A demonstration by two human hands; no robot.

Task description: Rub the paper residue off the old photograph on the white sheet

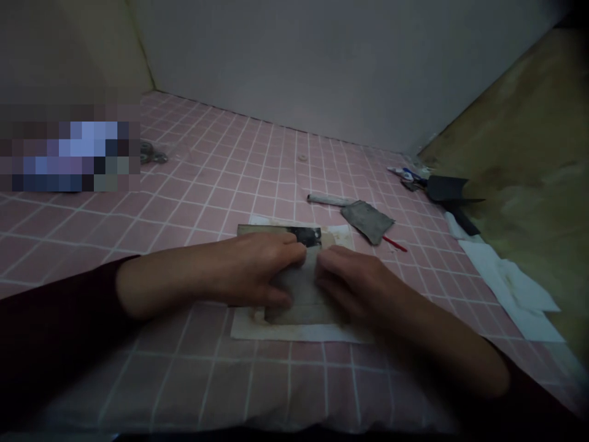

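Dark sleeves (64, 331) nearest you. Your left hand (260, 264) and right hand (361, 276) curl fingers at the grey sheet (301, 285) atop the white paper (299, 332), seemingly steadying it; blur hides any pinch.

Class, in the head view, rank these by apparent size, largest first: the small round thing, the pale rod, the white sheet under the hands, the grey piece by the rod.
1. White sheet, by outline, though partly covered
2. Grey piece
3. Pale rod
4. Small round thing
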